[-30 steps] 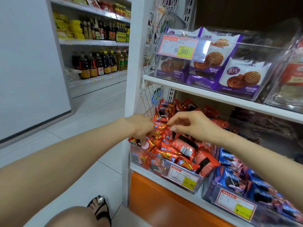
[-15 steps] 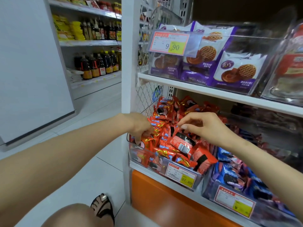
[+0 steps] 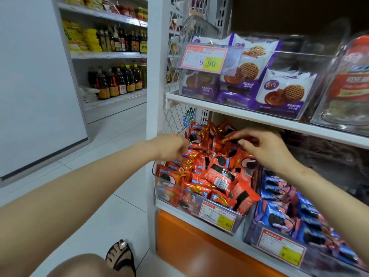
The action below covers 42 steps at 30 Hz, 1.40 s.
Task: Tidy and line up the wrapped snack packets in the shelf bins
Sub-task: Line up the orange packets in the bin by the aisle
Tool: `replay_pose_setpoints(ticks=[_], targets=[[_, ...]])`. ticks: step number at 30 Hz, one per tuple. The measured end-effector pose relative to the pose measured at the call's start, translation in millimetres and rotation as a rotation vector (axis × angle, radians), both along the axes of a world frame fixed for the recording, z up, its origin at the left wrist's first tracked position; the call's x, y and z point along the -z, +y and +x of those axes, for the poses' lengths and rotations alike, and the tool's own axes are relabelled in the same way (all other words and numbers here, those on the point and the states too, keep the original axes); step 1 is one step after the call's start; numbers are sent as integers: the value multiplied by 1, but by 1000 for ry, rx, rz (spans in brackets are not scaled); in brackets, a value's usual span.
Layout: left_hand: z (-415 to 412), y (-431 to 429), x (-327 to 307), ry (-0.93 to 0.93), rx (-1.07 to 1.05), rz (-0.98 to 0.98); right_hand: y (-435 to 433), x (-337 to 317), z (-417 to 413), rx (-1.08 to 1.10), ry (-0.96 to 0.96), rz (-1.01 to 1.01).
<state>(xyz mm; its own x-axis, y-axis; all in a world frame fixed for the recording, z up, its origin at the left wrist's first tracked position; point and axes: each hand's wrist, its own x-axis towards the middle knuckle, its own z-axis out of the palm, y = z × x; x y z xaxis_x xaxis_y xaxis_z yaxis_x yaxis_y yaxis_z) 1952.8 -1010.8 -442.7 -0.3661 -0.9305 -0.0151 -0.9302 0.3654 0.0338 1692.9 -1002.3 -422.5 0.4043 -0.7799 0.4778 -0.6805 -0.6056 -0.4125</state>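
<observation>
my right grip (image 3: 265, 148) pinches one orange packet (image 3: 232, 139) at the back of the clear bin (image 3: 175, 196), at the shelf's left end. left grip (image 3: 169, 146) curls among the packets; hold unclear. heap lies jumbled, so most lining-up remains.

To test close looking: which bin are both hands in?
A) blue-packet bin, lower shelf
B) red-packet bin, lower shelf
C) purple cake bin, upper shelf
B: the left hand and right hand both reach among the red packets in the lower shelf's left bin.
</observation>
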Motion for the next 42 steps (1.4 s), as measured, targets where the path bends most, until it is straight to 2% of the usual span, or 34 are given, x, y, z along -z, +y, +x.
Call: replay_pose_setpoints(ticks=[3, 5, 9, 12, 16, 21, 29, 32, 33, 34, 36, 38, 39, 40, 42], targets=[[-10, -12, 4, 132, -63, -154, -19, 4, -11, 181, 100, -76], [-20, -27, 6, 153, -112, -226, -23, 13, -16, 242, 55, -34], [-29, -56, 8, -129, -99, -339, -27, 25, -21, 229, -18, -5], [-28, -72, 10, -289, -120, -314, -31, 24, -19, 222, -72, 4], [-25, -83, 14, -307, -122, -255, -33, 28, -16, 212, -104, 31], [-29, -89, 11, -453, -24, -388, -37, 29, -18, 207, -147, 49], [-33, -89, 15, -465, -26, -244, -39, 30, -21, 202, -153, 70], [-32, -82, 12, -394, -71, -229, -37, 28, -22, 213, -213, 63], [-32, -80, 10, -315, -102, -258, -37, 27, -23, 218, -238, 53], [-34, -77, 5, -185, -142, -311, -37, 26, -25, 225, -269, 55], [-44, -69, -6, 206, -208, -394, -37, 26, -28, 231, -311, 80], [-63, -54, -20, 534, -165, -305, -35, 26, -27, 230, -298, 78], [-74, -48, -23, 591, -92, -244, -34, 26, -26, 233, -283, 75], [-85, -43, -23, 557, -26, -201, -34, 27, -25, 240, -277, 79], [-101, -39, -16, 374, 0, -233, -33, 28, -24, 259, -293, 109]])
